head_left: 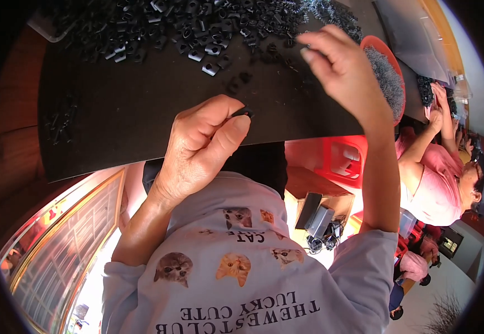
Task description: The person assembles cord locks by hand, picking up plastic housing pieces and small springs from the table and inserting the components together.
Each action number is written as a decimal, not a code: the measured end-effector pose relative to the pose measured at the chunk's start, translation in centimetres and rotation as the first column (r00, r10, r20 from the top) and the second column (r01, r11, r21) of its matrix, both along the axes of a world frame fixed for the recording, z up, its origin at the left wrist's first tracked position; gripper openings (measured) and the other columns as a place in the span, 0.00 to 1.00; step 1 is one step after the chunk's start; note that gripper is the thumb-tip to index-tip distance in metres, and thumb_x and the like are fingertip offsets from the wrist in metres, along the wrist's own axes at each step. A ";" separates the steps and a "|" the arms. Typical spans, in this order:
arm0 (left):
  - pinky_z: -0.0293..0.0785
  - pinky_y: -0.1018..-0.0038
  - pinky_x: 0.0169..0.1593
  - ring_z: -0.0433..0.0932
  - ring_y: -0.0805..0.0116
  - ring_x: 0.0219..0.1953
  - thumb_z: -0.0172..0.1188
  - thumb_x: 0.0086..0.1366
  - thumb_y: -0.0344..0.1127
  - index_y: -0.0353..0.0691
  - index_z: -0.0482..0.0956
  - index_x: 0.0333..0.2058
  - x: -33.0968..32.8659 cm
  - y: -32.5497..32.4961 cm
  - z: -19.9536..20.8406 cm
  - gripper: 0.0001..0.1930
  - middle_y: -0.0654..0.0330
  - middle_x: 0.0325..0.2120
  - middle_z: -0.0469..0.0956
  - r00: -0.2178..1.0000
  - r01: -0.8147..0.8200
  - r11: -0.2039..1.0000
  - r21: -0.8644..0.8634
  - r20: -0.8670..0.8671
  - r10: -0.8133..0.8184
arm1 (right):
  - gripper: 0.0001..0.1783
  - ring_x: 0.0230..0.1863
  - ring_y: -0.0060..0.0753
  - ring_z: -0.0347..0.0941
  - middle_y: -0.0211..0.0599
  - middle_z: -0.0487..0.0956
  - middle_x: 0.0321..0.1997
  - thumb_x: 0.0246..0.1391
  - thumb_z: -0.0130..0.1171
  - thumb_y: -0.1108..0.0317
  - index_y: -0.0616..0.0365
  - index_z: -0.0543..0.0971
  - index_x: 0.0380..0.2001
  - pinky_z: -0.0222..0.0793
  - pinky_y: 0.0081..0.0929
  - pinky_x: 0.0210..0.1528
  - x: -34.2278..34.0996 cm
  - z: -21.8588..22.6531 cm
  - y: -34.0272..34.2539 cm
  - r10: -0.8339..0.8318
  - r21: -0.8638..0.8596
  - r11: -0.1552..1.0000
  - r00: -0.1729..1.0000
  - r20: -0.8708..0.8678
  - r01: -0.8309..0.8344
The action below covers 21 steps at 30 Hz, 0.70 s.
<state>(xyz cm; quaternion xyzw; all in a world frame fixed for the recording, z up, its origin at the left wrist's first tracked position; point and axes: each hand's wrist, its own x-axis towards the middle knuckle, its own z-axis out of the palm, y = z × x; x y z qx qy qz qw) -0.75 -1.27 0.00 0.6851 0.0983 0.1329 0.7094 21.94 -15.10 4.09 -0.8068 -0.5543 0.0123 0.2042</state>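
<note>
A red basin (pixel 373 42) sits at the right end of a black tabletop (pixel 136 106), filled with a mound of fine grey metal pieces (pixel 385 83), too small to tell apart. Left of the basin, the left hand (pixel 205 136) pinches a small black part (pixel 244 112) between thumb and forefinger, its other fingers curled in. The right hand (pixel 336 58) is just left of the basin, its wrist overlapping the basin's edge in view; thumb and forefinger bend toward each other, and I cannot tell whether they grip anything.

Beyond the left hand, to the basin's upper left, spreads a loose heap of black clips (pixel 197 30), with silvery coiled pieces (pixel 331 12) at the end nearest the basin. Far left of the basin lie slim black pieces (pixel 64 119), and past them shows the corner of a clear plastic container (pixel 50 34), its contents hidden. Below and left of the basin stand a red plastic stool (pixel 349 162) and a cardboard box (pixel 311 181).
</note>
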 end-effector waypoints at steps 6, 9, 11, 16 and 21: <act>0.63 0.82 0.26 0.67 0.82 0.21 0.49 0.69 0.31 0.34 0.74 0.29 -0.1 0.2 -0.6 0.10 0.65 0.23 0.72 0.999 0.013 0.999 0.053 0.033 -0.015 | 0.12 0.35 0.42 0.74 0.38 0.74 0.37 0.54 0.57 0.72 0.57 0.76 0.43 0.70 0.34 0.37 2.4 -0.4 -0.1 -0.100 -0.130 0.984 0.981 0.167 0.122; 0.63 0.83 0.26 0.67 0.82 0.21 0.50 0.69 0.30 0.34 0.74 0.30 -0.1 0.0 -0.6 0.09 0.65 0.24 0.72 0.998 -0.002 0.999 0.047 0.057 0.000 | 0.15 0.33 0.38 0.74 0.39 0.73 0.36 0.53 0.58 0.74 0.58 0.75 0.45 0.68 0.29 0.36 1.5 -0.4 -0.1 -0.049 -0.152 0.986 0.986 0.159 0.074; 0.63 0.83 0.26 0.67 0.82 0.21 0.50 0.69 0.30 0.34 0.74 0.30 -0.2 0.0 -0.8 0.09 0.65 0.25 0.73 0.997 -0.010 0.999 0.051 0.071 0.007 | 0.16 0.34 0.35 0.73 0.36 0.74 0.37 0.53 0.58 0.74 0.57 0.75 0.46 0.68 0.28 0.36 1.3 -0.1 -0.2 -0.046 -0.184 0.981 0.991 0.125 0.069; 0.63 0.83 0.26 0.67 0.82 0.22 0.51 0.69 0.31 0.34 0.74 0.30 -0.1 0.0 -0.7 0.09 0.65 0.25 0.73 0.999 0.004 0.998 0.060 0.053 -0.007 | 0.15 0.40 0.48 0.74 0.37 0.75 0.42 0.52 0.56 0.72 0.55 0.76 0.44 0.70 0.40 0.39 1.2 0.5 -0.4 -0.127 -0.202 0.971 0.992 0.030 0.130; 0.62 0.81 0.26 0.64 0.81 0.22 0.57 0.63 0.26 0.30 0.74 0.32 0.0 -0.2 -0.4 0.04 0.65 0.21 0.69 0.999 -0.024 1.000 0.010 0.036 0.023 | 0.14 0.40 0.48 0.74 0.37 0.74 0.41 0.51 0.55 0.72 0.56 0.76 0.43 0.70 0.41 0.39 0.9 0.7 -0.2 -0.035 -0.270 0.961 0.996 0.080 0.055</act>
